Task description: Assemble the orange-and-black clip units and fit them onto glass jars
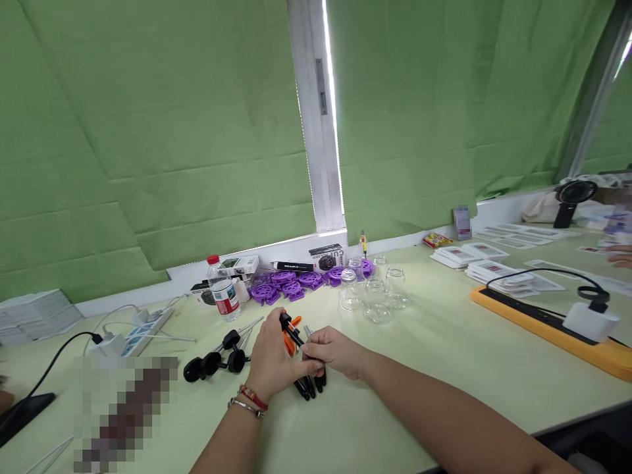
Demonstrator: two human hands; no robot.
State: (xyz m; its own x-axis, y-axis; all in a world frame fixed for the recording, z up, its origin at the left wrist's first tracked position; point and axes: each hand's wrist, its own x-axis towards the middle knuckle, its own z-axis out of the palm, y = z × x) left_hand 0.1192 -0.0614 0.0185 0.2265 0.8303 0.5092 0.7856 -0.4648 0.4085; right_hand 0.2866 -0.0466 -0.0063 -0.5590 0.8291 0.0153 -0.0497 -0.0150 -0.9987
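Both hands meet over the middle of the table around a slim black stick with a wider black end [291, 328]; I cannot make out its exact kind. My left hand [274, 359] curls round its upper part, a red and a silver bracelet on the wrist. With thumb and fingers pinched, my right hand [333, 352] grips the lower end. Under the hands lie several black pen-like handles [307, 387] and some orange pieces [290, 342], partly covered. To the left rest several thin metal rods with round black ends [211, 362].
Behind stand several clear glass cups [376, 303], purple plastic pieces [285, 283], a red-capped bottle [224, 289] and a black marker [292, 266]. An orange power strip [548, 334] and card stacks [494, 273] lie right; a white power strip [148, 332] left. Another person's hand [619, 255] shows far right.
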